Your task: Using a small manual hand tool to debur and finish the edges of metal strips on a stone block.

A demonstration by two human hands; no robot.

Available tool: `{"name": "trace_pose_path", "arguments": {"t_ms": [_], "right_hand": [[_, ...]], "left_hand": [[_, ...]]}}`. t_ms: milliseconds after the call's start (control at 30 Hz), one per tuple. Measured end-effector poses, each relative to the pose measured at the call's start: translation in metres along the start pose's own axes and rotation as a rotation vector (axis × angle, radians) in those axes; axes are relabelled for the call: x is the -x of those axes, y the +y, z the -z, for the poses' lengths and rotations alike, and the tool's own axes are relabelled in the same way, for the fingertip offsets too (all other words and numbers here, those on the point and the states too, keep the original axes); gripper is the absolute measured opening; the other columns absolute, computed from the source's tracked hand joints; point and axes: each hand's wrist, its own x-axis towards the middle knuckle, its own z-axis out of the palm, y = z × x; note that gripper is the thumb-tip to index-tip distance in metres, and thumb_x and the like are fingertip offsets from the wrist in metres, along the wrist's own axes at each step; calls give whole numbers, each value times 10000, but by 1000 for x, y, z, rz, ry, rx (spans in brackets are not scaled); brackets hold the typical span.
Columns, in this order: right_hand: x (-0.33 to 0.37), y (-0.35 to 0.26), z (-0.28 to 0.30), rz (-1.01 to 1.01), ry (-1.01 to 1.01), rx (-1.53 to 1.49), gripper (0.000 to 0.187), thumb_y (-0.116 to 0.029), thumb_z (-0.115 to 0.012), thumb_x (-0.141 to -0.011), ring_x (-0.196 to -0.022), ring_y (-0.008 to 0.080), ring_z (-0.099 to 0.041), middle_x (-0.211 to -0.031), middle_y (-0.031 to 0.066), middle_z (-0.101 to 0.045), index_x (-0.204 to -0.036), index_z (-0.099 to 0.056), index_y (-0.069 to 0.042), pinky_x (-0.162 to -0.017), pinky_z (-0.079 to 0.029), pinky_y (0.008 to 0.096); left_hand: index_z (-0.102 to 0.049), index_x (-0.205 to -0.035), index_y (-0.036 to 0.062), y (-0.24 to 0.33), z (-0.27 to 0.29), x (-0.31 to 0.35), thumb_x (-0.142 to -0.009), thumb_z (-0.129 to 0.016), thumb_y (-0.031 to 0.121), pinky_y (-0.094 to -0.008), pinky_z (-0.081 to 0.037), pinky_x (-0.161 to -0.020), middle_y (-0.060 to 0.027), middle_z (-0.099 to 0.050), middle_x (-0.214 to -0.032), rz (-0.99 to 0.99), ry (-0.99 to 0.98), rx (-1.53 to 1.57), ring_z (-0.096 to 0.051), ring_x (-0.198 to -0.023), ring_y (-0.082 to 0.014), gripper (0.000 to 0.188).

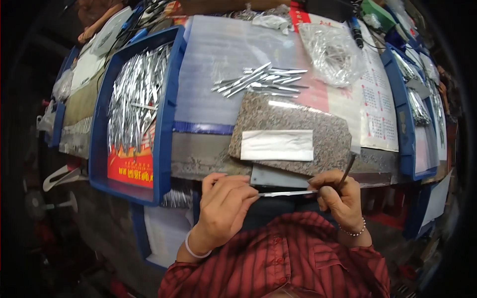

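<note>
My left hand [223,207] pinches one end of a slim silver metal piece [285,193], held level just off the near table edge. At its other end, my right hand [342,198] has thumb and fingers closed on it. A thin dark rod [348,169] sticks up from between the right fingers; its kind is not clear. Beyond my hands lies a speckled stone slab [293,116] with a folded white cloth [277,145] on it. Partly under the slab's near edge is a grey metal plate [278,177]. Behind the slab rests a loose pile of similar silver pieces [263,79].
At left, a blue tray [164,109] holds many silver pieces over red printed paper. Clear plastic bags [333,54] lie far right of the pile. Another blue tray [405,119] stands at right. A person's arm [102,22] shows at the far left.
</note>
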Motion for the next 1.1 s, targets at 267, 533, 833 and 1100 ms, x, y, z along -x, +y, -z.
{"name": "trace_pose_path", "arguments": {"t_ms": [267,533,833,1100], "right_hand": [[8,8,-9,19,10,115,82,-11,-655,-883,-586,53,-579,-783,57,-655,-955,-665,29,-490,-421,177],[18,16,-12,0,-26,176,105,-23,-683,-870,-709,104,-656,-840,70,-701,-964,-683,24,-633,-508,234],[17,25,-28,72,-69,294,87,-20,-694,-853,-669,93,-642,-798,57,-694,-933,-683,13,-599,-492,226],[9,32,-48,84,-124,332,90,-16,-697,-842,-651,95,-630,-782,59,-685,-927,-681,8,-589,-483,226]], "left_hand": [[-642,-863,42,14,-5,22,-739,-737,-4,-400,-448,-830,-90,-653,-844,39,-5,15,-666,-870,-260,163],[-641,-855,41,18,-6,35,-743,-733,-6,-390,-455,-826,-97,-653,-841,57,-14,14,-667,-874,-261,152],[-641,-880,37,9,-3,54,-724,-745,-7,-400,-455,-830,-99,-645,-857,50,28,-26,-661,-883,-272,193],[-642,-888,42,-4,5,74,-725,-747,-3,-401,-447,-848,-93,-644,-856,92,61,-53,-662,-889,-267,200]]}}
